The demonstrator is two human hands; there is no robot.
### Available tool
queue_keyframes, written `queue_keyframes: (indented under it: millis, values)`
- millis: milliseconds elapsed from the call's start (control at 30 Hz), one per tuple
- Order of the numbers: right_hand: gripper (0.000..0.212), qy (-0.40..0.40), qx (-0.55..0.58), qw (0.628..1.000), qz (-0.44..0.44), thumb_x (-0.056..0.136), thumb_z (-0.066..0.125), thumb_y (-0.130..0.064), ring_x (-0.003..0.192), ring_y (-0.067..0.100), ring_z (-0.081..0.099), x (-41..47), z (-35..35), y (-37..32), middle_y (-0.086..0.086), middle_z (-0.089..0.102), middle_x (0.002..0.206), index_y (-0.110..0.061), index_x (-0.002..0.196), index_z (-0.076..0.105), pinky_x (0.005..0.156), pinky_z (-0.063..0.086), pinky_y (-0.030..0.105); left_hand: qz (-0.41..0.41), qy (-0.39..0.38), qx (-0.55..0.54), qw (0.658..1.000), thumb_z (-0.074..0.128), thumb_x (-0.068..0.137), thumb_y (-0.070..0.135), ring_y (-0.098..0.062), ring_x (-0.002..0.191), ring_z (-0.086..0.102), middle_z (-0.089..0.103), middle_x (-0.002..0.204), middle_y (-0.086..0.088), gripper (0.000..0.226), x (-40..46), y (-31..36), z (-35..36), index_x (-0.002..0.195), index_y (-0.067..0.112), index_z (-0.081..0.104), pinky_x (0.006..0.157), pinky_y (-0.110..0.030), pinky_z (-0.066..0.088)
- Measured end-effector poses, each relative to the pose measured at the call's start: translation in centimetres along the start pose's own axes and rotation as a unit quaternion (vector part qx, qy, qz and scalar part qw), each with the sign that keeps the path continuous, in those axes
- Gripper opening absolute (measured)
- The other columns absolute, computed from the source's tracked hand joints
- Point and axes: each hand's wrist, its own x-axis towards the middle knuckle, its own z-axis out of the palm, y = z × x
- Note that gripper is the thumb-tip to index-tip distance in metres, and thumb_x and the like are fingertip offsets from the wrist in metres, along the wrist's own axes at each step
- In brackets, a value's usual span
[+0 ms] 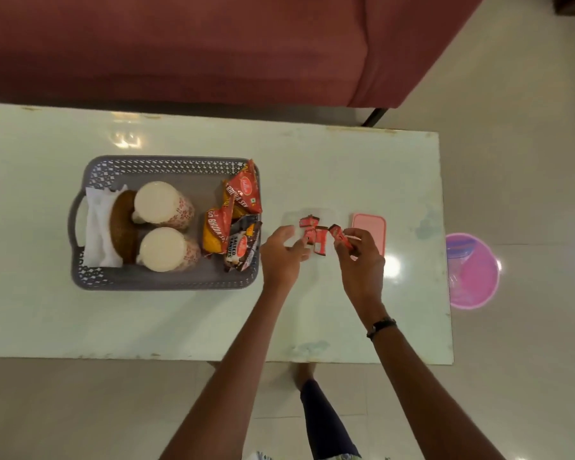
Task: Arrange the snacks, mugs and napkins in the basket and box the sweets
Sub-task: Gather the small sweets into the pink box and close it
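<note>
A grey plastic basket (166,280) sits on the left half of the table. It holds white napkins (97,227), a brown woven piece (122,224), two white patterned mugs (161,204) (166,249) and several snack packets (236,220). To its right stands a small clear box (329,217) with several red wrapped sweets (316,235) inside. My left hand (281,257) grips the box's near-left edge. Over the box's right side, my right hand (359,260) pinches one red sweet (341,236). The pink lid (369,232) lies flat just right of the box, partly behind my right hand.
The pale glossy table (213,320) ends at its right edge near the lid. A pink bucket (472,270) stands on the floor beyond that edge. A maroon sofa (180,44) runs along the far side. My leg shows below the near edge.
</note>
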Motion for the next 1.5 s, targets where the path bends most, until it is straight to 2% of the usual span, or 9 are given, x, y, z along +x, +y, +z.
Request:
queue_keyframes:
  millis: [100,267,600,767,867,1000,1167,1267,1500]
  values:
    - [0.022,-0.032,0.021,0.999,0.012,0.089,0.063,-0.013,0.076,-0.001,0.063,0.9,0.5,-0.3,-0.001,0.068,0.090,-0.011,0.111,0.060,0.068,0.048,0.004,-0.005,0.009,0.036,0.999,0.056,0.090,0.005,-0.017,0.069,0.066,0.060,0.124,-0.018,0.031,-0.4,-1.5,-0.1,0.120,-0.001,0.054,0.056,-0.012,0.055]
    - [0.034,-0.063,-0.023,0.997,0.035,0.089,0.064,-0.020,0.105,0.015,0.063,2.4,0.8,0.8,0.003,0.067,0.117,-0.011,0.120,0.055,0.085,0.048,0.022,0.018,0.010,0.081,0.996,0.063,0.087,0.016,-0.028,0.098,0.065,0.062,0.122,-0.012,0.038,-0.7,-1.8,0.3,0.121,0.000,0.056,0.089,-0.044,0.055]
    - [0.095,-0.021,-0.194,0.967,0.166,0.070,0.081,-0.028,0.124,0.039,0.036,6.1,-1.4,6.8,0.021,0.033,0.139,-0.001,0.141,0.025,0.105,0.030,0.042,0.078,-0.012,0.213,0.974,0.052,0.092,0.005,-0.027,0.136,0.039,0.036,0.151,-0.008,0.055,2.0,-1.6,1.1,0.143,0.013,0.033,0.111,-0.045,0.036]
    - [0.072,-0.045,-0.091,0.970,0.219,0.067,0.084,-0.027,0.112,0.031,0.054,7.5,-1.4,6.6,0.015,0.055,0.124,-0.007,0.125,0.045,0.095,0.048,0.042,0.050,-0.041,0.202,0.977,0.048,0.092,0.001,-0.027,0.135,0.041,0.035,0.152,-0.005,0.061,3.2,-1.8,1.5,0.146,0.020,0.027,0.110,-0.045,0.039]
    - [0.025,-0.056,-0.111,0.985,0.123,0.084,0.060,-0.011,0.086,0.033,0.059,7.3,-0.5,4.6,0.014,0.061,0.094,-0.003,0.107,0.052,0.069,0.049,0.035,0.032,-0.047,0.183,0.981,0.046,0.092,-0.003,-0.031,0.131,0.046,0.038,0.150,-0.008,0.062,3.4,-2.1,1.6,0.147,0.019,0.027,0.107,-0.043,0.043]
    - [0.048,-0.081,-0.232,0.967,-0.073,0.085,0.046,0.005,0.104,0.034,0.046,6.8,2.2,1.5,0.021,0.046,0.120,-0.004,0.132,0.044,0.082,0.041,0.034,0.040,-0.051,0.164,0.984,0.043,0.091,-0.009,-0.029,0.134,0.044,0.037,0.151,-0.007,0.062,3.3,-2.2,1.7,0.146,0.016,0.029,0.107,-0.040,0.043]
    - [0.064,-0.207,-0.345,0.912,-0.078,0.096,0.042,-0.026,0.142,0.042,0.009,5.9,5.2,0.2,0.012,0.001,0.159,-0.022,0.151,0.008,0.109,0.025,0.059,0.062,-0.071,0.145,0.985,0.044,0.093,-0.008,-0.026,0.139,0.036,0.039,0.149,-0.015,0.054,3.5,-2.6,1.5,0.143,0.006,0.033,0.110,-0.041,0.040]
    - [0.063,-0.191,-0.387,0.896,-0.105,0.097,0.036,-0.044,0.137,0.041,0.022,4.9,6.1,0.5,0.014,0.002,0.159,-0.022,0.150,0.010,0.103,0.037,0.054,0.031,-0.038,0.087,0.995,0.040,0.099,0.017,-0.030,0.133,0.044,0.046,0.142,-0.018,0.040,3.5,-2.0,1.3,0.137,0.004,0.043,0.105,-0.041,0.041]
    - [0.063,-0.129,-0.384,0.912,-0.067,0.100,0.029,-0.047,0.128,0.037,0.035,0.6,5.7,2.7,0.019,0.001,0.159,-0.017,0.151,0.007,0.097,0.044,0.045,-0.045,-0.070,0.031,0.996,0.042,0.094,-0.005,-0.027,0.132,0.045,0.046,0.145,-0.009,0.051,3.6,-2.8,1.2,0.141,0.012,0.039,0.106,-0.048,0.044]
